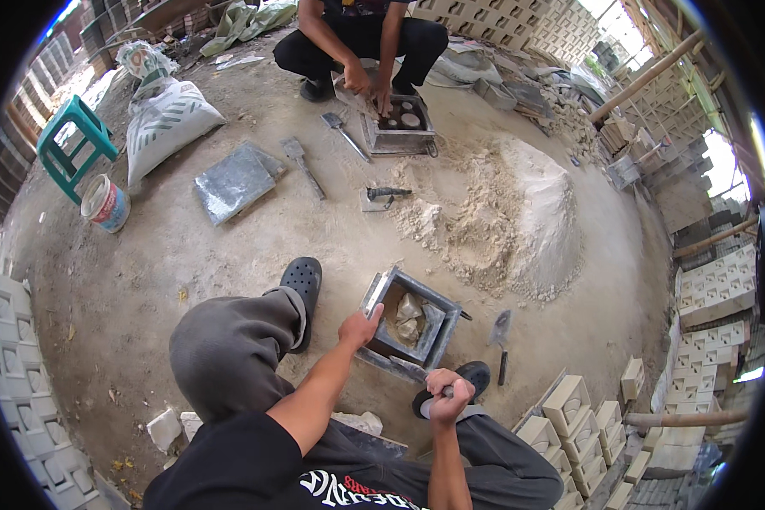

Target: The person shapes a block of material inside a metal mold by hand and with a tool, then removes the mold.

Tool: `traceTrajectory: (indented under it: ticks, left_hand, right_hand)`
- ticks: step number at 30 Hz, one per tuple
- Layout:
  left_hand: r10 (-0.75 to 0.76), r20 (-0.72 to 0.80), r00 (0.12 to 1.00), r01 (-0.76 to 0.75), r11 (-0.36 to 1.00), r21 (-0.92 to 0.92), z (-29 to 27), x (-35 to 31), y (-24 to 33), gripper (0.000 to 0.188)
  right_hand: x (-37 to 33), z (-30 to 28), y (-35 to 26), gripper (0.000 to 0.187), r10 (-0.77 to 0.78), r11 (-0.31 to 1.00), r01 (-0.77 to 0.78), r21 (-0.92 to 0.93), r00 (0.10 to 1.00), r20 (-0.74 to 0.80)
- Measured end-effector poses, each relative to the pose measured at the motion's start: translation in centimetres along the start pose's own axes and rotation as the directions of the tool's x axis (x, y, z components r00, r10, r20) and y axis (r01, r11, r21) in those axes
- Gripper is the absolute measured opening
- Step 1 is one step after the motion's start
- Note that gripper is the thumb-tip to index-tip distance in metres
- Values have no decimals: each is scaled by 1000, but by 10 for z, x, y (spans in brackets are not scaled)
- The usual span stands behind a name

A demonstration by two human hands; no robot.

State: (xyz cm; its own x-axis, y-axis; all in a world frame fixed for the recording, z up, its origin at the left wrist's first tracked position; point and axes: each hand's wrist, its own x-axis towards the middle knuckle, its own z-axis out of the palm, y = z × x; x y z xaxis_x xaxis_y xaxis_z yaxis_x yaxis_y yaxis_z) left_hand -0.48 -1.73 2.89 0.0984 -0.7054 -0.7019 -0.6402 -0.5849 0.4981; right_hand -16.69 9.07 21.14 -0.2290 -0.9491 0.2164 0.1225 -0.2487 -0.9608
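Observation:
In front of me a square grey metal mould [439, 299] sits on the ground between my feet, tilted in view. Pale lumps [409, 318] lie inside it. My left hand [361, 328] is closed on the mould's left wall. At the near right corner my right hand [449, 396] is wrapped round the handle of a tool with a flat grey blade [406, 367]; the blade lies along the mould's near edge. Part of the handle is hidden in my fist, and the tool's exact kind is unclear.
A sand heap [531, 217] rises beyond the mould. A trowel [501, 331] lies to its right, a float [382, 197] and shovel-like tools [304, 167] farther off. Another person [357, 51] squats over a second mould [399, 140]. Pale blocks [567, 406] stand at near right.

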Motion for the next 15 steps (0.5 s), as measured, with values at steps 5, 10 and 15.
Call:
traceTrajectory:
  ticks: [5, 10, 15]
  left_hand:
    - [50, -43, 998, -51, 998, -25, 7, -1, -4, 89]
    - [-4, 15, 1000, 4, 1000, 6, 7, -8, -4, 89]
    - [77, -49, 996, -79, 996, -48, 9, 1, -1, 89]
  right_hand:
    - [-3, -4, -13, 51, -55, 998, 54, -19, 997, -45]
    - [-6, -28, 2, 52, -50, 999, 50, -4, 993, -105]
    - [-9, -30, -4, 52, -168, 983, 176, 55, 978, -122]
